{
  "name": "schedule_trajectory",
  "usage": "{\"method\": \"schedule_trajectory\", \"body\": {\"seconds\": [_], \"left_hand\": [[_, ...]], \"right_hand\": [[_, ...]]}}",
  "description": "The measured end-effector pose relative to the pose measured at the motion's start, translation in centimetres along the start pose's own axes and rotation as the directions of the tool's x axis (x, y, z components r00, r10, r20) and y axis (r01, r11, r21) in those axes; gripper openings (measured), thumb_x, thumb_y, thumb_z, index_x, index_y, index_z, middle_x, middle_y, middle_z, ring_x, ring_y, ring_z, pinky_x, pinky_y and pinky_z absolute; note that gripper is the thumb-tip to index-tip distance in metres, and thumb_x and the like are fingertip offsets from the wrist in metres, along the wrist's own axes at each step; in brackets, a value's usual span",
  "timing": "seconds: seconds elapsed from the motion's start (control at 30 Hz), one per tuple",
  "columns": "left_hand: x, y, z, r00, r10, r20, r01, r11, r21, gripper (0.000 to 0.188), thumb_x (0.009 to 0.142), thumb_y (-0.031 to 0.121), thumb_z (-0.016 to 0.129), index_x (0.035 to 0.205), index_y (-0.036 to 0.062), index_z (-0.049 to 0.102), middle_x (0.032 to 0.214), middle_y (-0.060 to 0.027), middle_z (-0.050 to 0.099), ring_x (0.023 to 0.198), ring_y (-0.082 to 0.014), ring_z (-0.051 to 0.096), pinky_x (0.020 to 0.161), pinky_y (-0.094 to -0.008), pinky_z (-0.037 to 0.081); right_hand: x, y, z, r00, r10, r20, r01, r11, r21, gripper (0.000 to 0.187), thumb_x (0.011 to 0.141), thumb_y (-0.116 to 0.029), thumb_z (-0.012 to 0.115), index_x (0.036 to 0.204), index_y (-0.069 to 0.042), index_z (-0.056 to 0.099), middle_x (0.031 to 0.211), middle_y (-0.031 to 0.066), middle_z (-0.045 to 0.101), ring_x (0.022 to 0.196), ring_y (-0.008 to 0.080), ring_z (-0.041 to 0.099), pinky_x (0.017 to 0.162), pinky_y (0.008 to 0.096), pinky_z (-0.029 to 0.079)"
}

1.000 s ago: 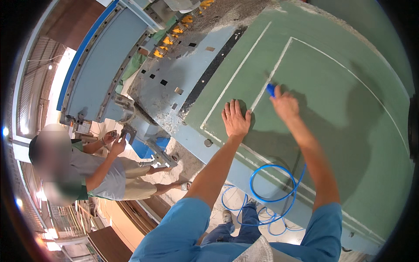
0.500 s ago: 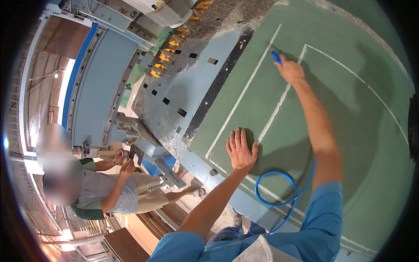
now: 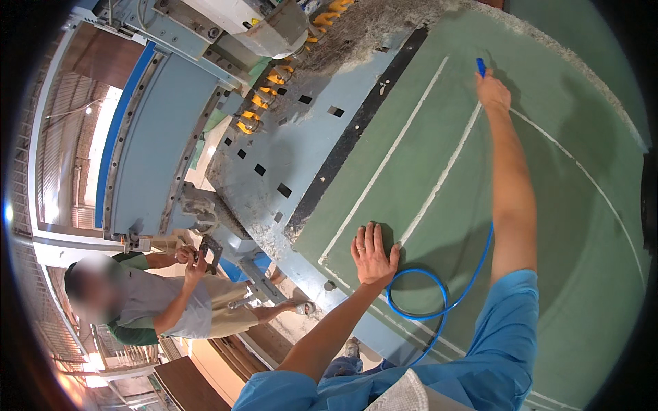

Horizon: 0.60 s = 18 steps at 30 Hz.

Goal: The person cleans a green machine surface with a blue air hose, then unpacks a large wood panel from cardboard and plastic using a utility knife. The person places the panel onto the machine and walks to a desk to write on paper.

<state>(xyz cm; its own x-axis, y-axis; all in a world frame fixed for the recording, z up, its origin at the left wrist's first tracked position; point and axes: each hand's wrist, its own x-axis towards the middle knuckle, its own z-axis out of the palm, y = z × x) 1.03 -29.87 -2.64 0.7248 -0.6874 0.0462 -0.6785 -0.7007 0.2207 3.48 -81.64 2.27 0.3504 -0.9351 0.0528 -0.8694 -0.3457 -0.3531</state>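
My right hand (image 3: 492, 92) is closed around the blue tip (image 3: 480, 66) of an air hose, which points away from me over the far part of a large green board (image 3: 562, 205). The hand covers the corner where two pale grooves meet. From beside my right forearm, the blue air hose (image 3: 425, 318) runs down and lies in a loop on the board. My left hand (image 3: 373, 257) rests flat on the near left part of the board, fingers spread, close to the lower end of a long pale groove (image 3: 440, 181). Another straight groove (image 3: 386, 161) runs farther left.
The board lies on a blue-grey machine bed (image 3: 301, 137) with square holes. A machine head (image 3: 274, 31) and several orange clips (image 3: 264, 98) stand at the far left. Another person (image 3: 175, 294) stands at the left, both hands around a small object. Dusty debris (image 3: 370, 31) lies beyond the bed.
My right hand has moved right and farther away with the hose tip, from between the straight grooves to the corner. My left hand stays flat in nearly the same place.
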Motion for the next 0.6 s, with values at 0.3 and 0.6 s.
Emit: {"method": "schedule_trajectory", "body": {"seconds": [0.3,0.6], "left_hand": [[-0.1,0.1,0.1,1.0,-0.001,0.012,0.001,0.999,0.034,0.073,0.095,0.048,0.051,0.15,0.0043,0.035,0.156,-0.0153,0.034,0.148,-0.0365,0.024,0.12,-0.0541,0.015],[0.0,0.0,-0.4,1.0,-0.008,-0.018,0.007,0.999,-0.053,0.071,0.093,0.047,0.054,0.149,0.0057,0.039,0.155,-0.0145,0.038,0.146,-0.0362,0.028,0.119,-0.0534,0.017]], "right_hand": [[1.0,1.1,0.2,0.994,0.103,0.022,-0.105,0.962,0.253,0.058,0.101,-0.054,0.038,0.135,-0.009,0.051,0.123,0.0226,0.066,0.118,0.0416,0.061,0.098,0.053,0.047],[-0.9,-8.1,6.0,0.968,-0.225,0.114,0.15,0.876,0.459,0.062,0.1,-0.057,0.041,0.126,-0.004,0.059,0.122,0.0254,0.064,0.116,0.0454,0.059,0.098,0.0533,0.047]]}}
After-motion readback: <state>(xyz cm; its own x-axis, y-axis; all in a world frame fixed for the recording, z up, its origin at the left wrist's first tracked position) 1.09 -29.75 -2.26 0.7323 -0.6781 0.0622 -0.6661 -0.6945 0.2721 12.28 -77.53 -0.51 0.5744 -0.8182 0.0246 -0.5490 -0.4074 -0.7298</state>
